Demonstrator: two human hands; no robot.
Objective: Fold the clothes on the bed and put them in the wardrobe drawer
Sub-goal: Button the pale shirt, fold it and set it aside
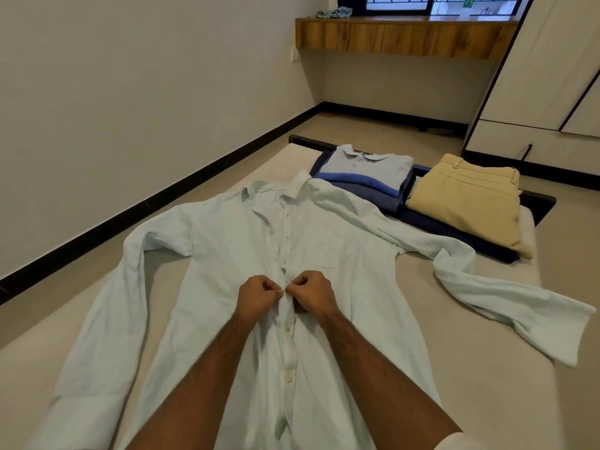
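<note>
A pale long-sleeved shirt [341, 254] lies face up on the bed [470, 368], its long axis running away from the person, collar at the far end and hem toward the camera. Both sleeves spread out sideways, the right one trailing toward the bed's right edge. The left hand [258, 295] and the right hand [311, 293] meet at the button strip in the middle of the shirt, each with fingers curled and pinching one edge of the front opening. The buttons nearer the person are fastened; those above the hands are open.

Beyond the collar sits a folded polo shirt [373, 167] on top of darker folded clothes, and just beside it folded tan trousers [467, 196] on a dark garment. The right sleeve lies just in front of these piles. A wardrobe [552, 76] stands at the far right, a wooden shelf [399, 35] under the window. No writing is readable.
</note>
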